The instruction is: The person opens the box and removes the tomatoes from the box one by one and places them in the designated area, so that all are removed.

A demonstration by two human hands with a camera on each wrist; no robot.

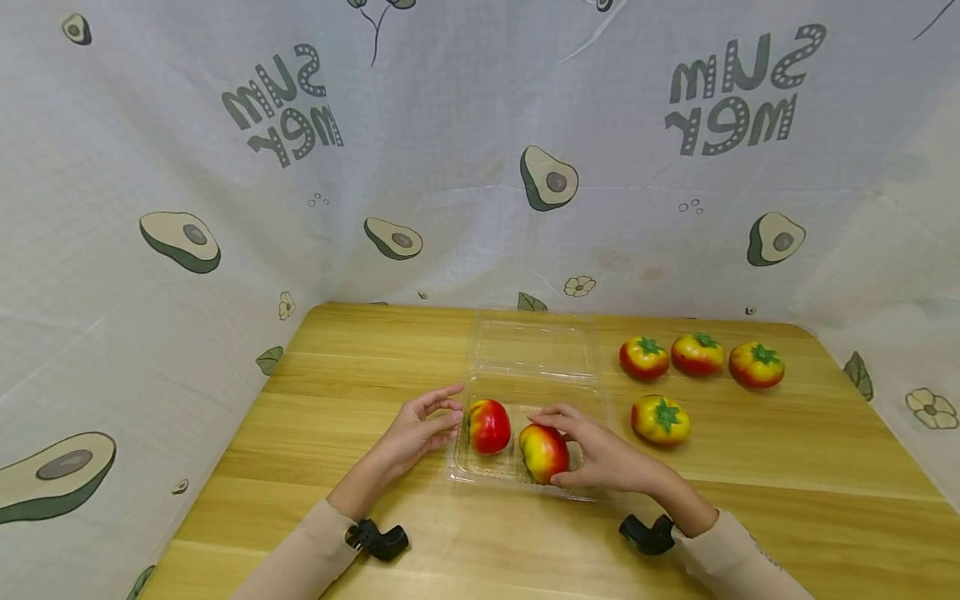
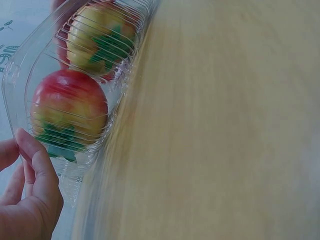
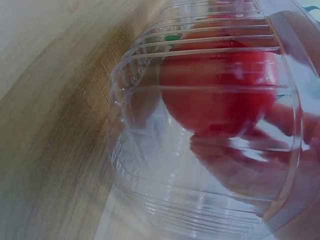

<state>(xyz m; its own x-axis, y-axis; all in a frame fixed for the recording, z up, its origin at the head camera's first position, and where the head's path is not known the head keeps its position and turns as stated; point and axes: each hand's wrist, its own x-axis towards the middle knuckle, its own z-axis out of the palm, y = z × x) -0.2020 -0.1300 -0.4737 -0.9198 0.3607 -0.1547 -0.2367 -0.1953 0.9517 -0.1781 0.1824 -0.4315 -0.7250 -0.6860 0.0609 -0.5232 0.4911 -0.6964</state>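
A clear plastic clamshell box lies with its lid folded back on the table. One red-and-yellow tomato sits in its left side, its green leafy top turned sideways in the left wrist view. My right hand reaches into the right side and grips a second tomato between thumb and fingers. Through the box wall, the right wrist view shows this tomato with fingers around it. At the left edge, my left hand pinches the box rim between thumb and forefinger, beside the first tomato.
Right of the box stand several more tomatoes: three in a back row, including the middle one, and one nearer tomato. The wooden table meets a printed cloth at the back and sides.
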